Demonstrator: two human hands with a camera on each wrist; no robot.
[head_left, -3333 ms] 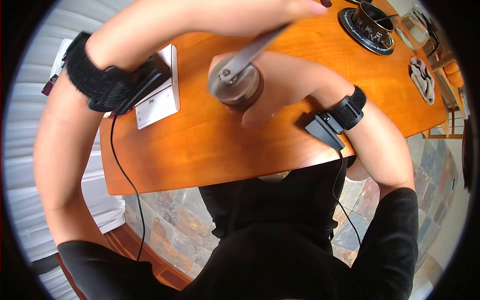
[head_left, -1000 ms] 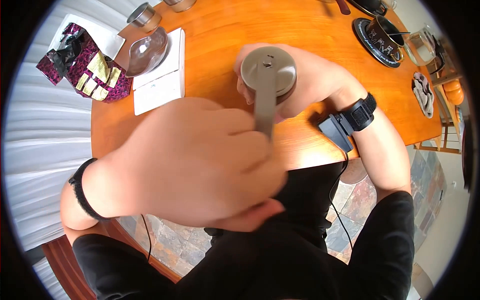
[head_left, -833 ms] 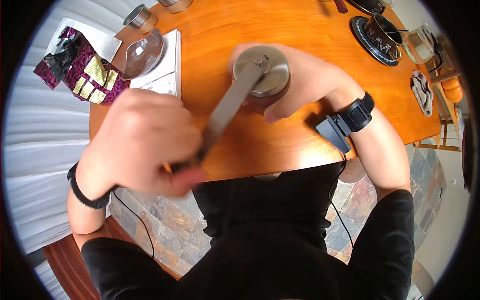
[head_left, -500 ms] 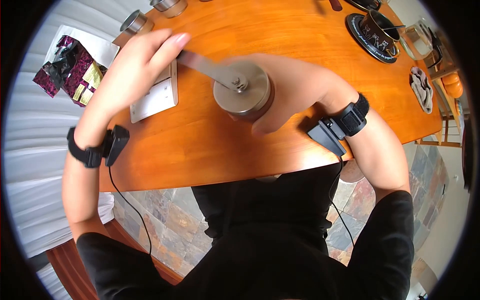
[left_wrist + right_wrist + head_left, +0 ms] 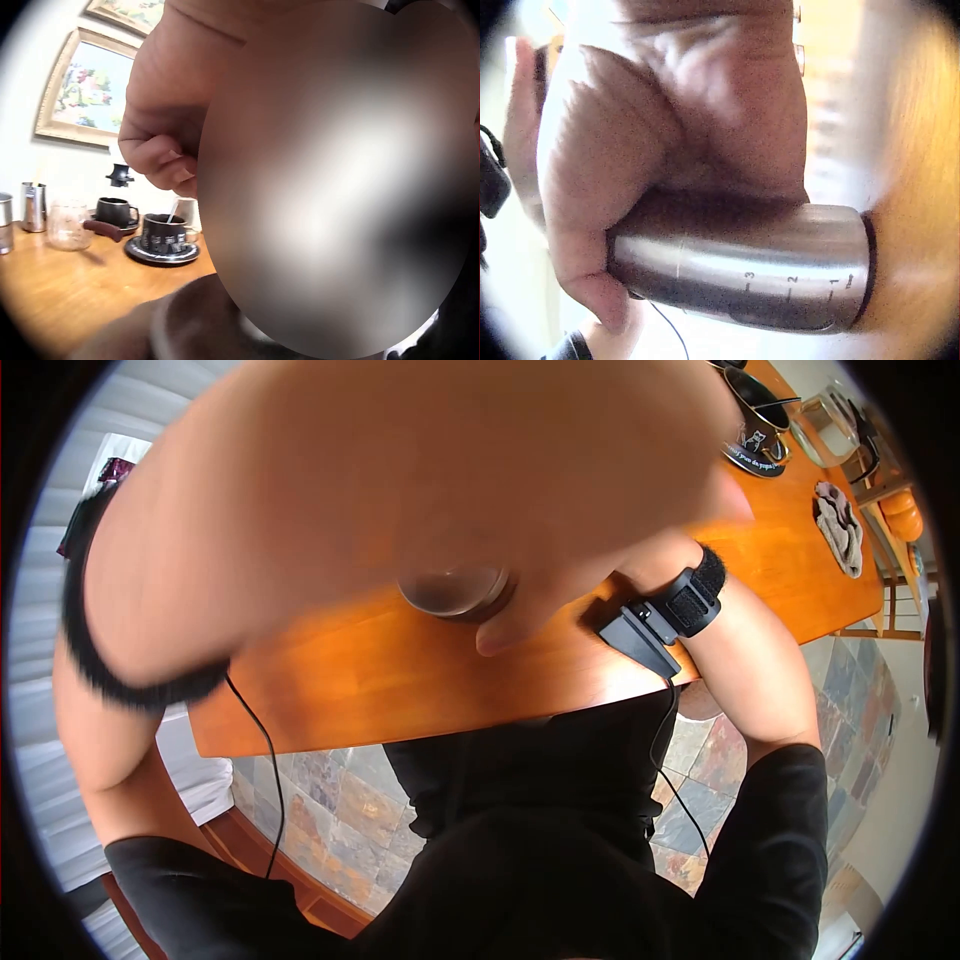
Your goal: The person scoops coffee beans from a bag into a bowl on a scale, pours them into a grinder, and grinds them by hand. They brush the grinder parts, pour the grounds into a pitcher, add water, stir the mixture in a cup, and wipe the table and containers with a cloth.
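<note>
I have the metal cylinder point(image 5: 757, 262) over the wooden surface point(image 5: 330, 690), near its front edge in the head view, where only a slice of the round top shows below a forearm. The right wrist view gives me the side: marks 1, 2 and 3 are legible, but I can't read the tiny lettering beside the 1. The dark base ring looks close against the wood, though I can't confirm contact.

The right grip point(image 5: 682, 127) grasps the cylinder by its upper part, thumb curled around it, most fingers hidden behind.

The left grip point(image 5: 480, 470) sweeps across the top of the head view as a big blur, covering much of the scene. Its fingers point(image 5: 161, 157) curl inward in the left wrist view; I can't tell whether they hold anything, because a smeared oval patch covers the rest.

Farther out, the hand cuts off part of the patterned black cup point(image 5: 757, 438) and its saucer point(image 5: 752, 464). A crumpled cloth point(image 5: 838, 530) lies toward the right end. Past the left arm, just a scrap of purple wrapping point(image 5: 115, 468) peeks out. A framed picture point(image 5: 94, 86) is partly hidden by the hand.
</note>
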